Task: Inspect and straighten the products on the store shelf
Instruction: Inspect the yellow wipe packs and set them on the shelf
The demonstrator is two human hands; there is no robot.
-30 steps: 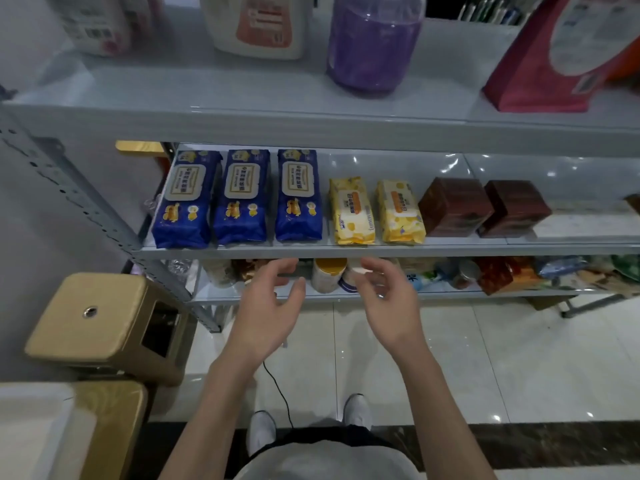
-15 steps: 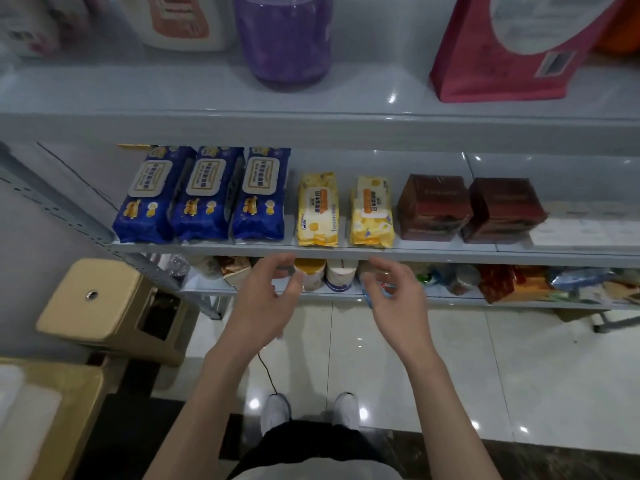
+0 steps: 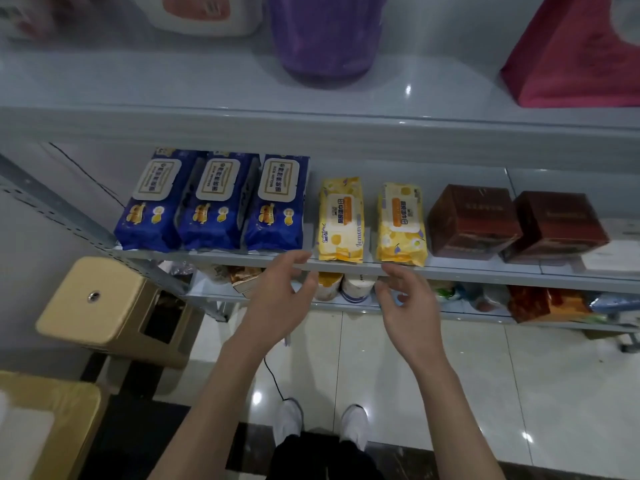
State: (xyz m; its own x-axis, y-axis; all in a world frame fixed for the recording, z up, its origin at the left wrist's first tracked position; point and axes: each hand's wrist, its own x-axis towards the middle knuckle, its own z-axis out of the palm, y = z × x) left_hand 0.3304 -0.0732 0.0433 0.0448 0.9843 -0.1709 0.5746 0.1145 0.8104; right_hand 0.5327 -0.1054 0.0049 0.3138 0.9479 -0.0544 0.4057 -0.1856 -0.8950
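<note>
head view: the middle shelf (image 3: 485, 273) ends in a thin grey metal lip, and both hands hang in open air just in front of it, above the glossy tiled floor (image 3: 554, 393). the left hand (image 3: 277, 299) is loosely spread, fingertips up at the lip, holding nothing. the right hand (image 3: 408, 306) is relaxed and half curled, also holding nothing (the palms face each other). two soft yellow wipe packs (image 3: 341, 220) (image 3: 400, 225) in crinkly film lie flat on the shelf, near ends at the lip, a bare strip between them. three blue packs (image 3: 214, 202) sit touching on their left, and two dark red boxes (image 3: 471, 221) stand on their right.
</note>
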